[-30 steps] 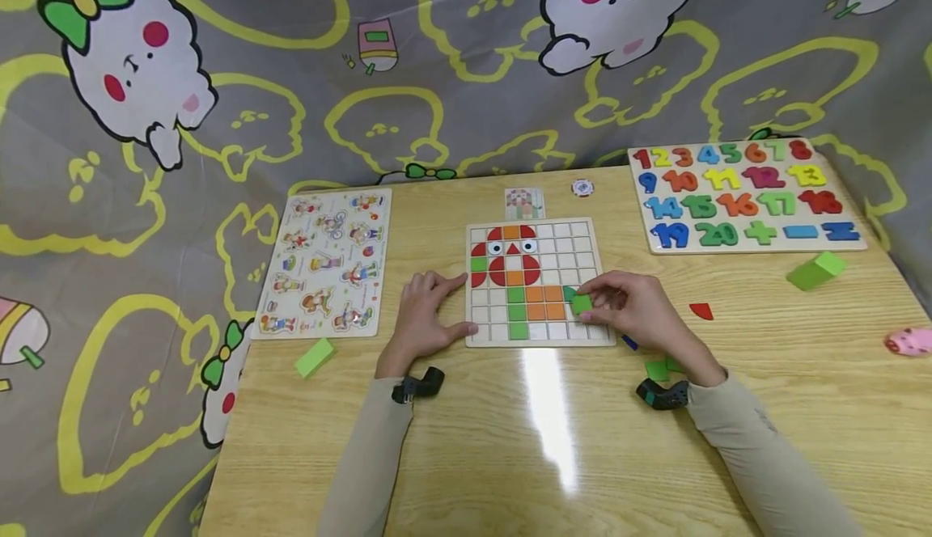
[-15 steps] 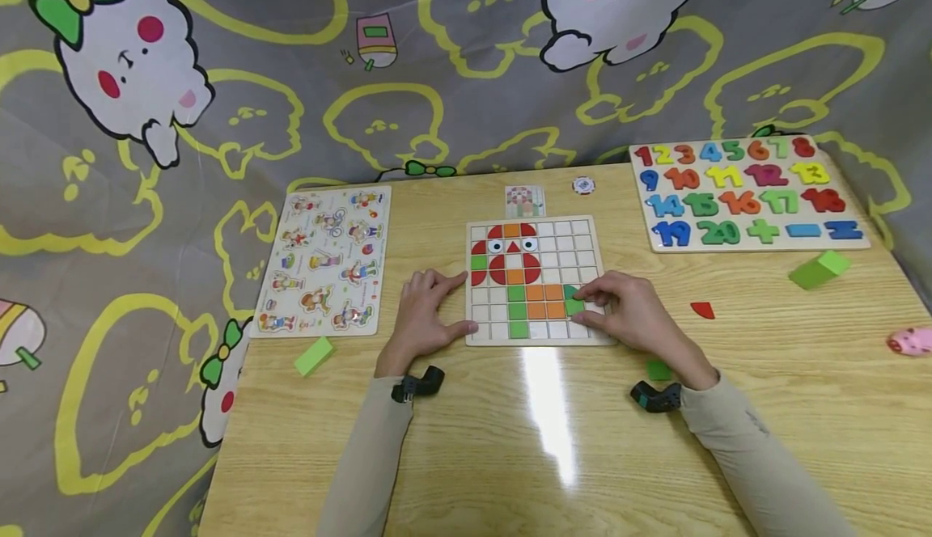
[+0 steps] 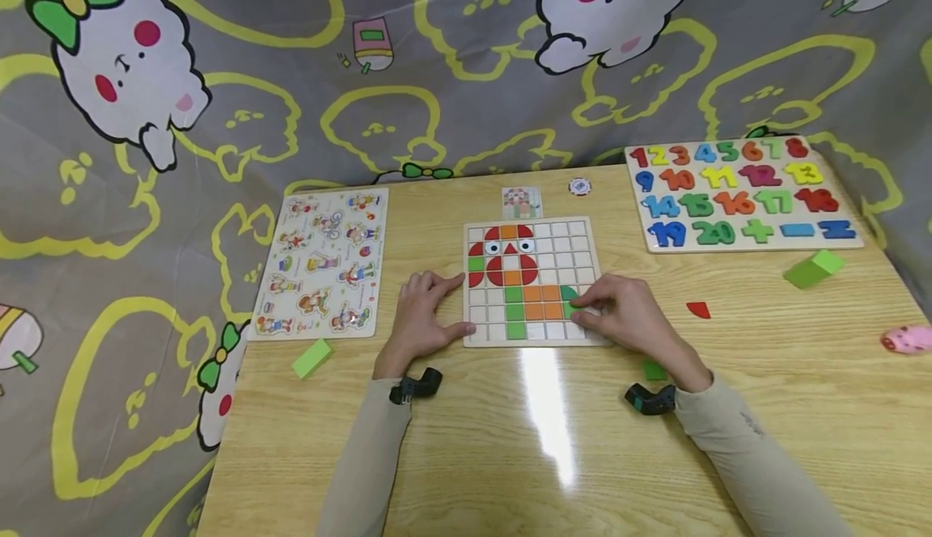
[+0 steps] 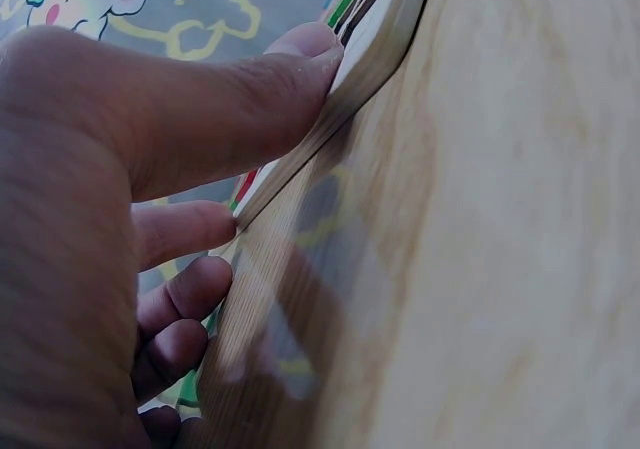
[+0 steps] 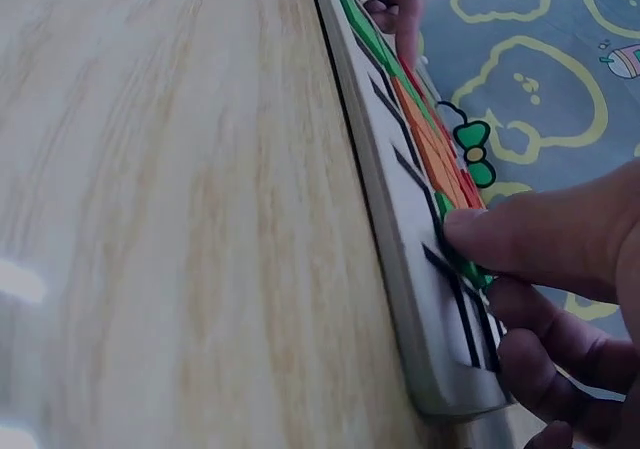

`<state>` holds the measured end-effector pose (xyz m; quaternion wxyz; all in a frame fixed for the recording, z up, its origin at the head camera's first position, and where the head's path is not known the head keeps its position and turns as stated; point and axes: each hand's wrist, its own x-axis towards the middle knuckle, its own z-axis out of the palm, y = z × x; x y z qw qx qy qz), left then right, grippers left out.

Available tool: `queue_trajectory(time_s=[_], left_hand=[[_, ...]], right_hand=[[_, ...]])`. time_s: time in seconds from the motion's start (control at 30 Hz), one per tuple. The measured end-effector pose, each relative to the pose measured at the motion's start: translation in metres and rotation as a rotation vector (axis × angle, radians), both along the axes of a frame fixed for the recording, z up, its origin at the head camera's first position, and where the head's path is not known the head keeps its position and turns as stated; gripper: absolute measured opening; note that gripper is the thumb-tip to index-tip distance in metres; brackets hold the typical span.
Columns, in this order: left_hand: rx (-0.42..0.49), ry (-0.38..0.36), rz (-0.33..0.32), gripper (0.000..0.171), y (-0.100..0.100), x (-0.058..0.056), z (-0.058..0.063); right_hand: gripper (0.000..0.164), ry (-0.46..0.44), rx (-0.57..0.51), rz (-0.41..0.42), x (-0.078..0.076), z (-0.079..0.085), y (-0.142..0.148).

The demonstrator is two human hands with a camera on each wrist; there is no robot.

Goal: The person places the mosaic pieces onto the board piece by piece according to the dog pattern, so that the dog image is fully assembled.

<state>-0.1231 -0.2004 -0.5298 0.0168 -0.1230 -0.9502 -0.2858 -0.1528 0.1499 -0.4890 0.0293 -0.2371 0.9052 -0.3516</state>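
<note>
A white grid board (image 3: 561, 258) holds red, orange and green tiles and two eye tiles. At its left edge my left hand (image 3: 425, 316) spreads thumb and index finger, both touching the rim; in the left wrist view the thumb (image 4: 250, 104) presses on the edge. On the board's right part my right hand (image 3: 632, 310) pinches a green square tile (image 3: 569, 310), partly hidden by the fingertips, below a rounded green tile (image 3: 568, 293) and beside the orange squares (image 3: 543, 302). In the right wrist view thumb and fingers meet at the green tile, low against the board.
A pattern card (image 3: 521, 202) and a round chip (image 3: 579, 187) lie behind the board. A picture puzzle (image 3: 320, 262) stands left, a number puzzle (image 3: 743, 197) right. Nearby lie green blocks (image 3: 312, 358), a red quarter tile (image 3: 698, 310), a green tile (image 3: 654, 369) and a pink pig toy (image 3: 906, 340).
My right hand has moved slightly left and brought the green square tile down into the cell below the rounded green tile. My left hand stays at the board's edge.
</note>
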Motion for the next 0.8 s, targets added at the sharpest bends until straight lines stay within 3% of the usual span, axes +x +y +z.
queue_trajectory(time_s=[0.2,0.37,0.5,0.67,0.8], left_hand=[[0.002,0.007,0.002,0.086,-0.001,-0.001,-0.001],[0.000,0.013,0.000,0.086,-0.001,-0.002,-0.001],[0.010,0.019,0.001,0.085,-0.001,-0.002,-0.001],[0.009,0.012,-0.004,0.085,0.000,0.000,-0.002],[0.004,0.017,-0.003,0.084,-0.001,0.002,-0.002]], right_hand=[[0.017,-0.016,-0.004,-0.020,0.001,0.001,-0.002],[0.019,-0.081,-0.052,-0.056,-0.001,-0.002,-0.004],[0.019,-0.114,-0.067,-0.038,-0.002,-0.001,-0.001],[0.025,-0.103,-0.047,-0.025,0.003,0.012,0.027],[0.026,-0.070,0.051,-0.054,0.020,0.024,0.061]])
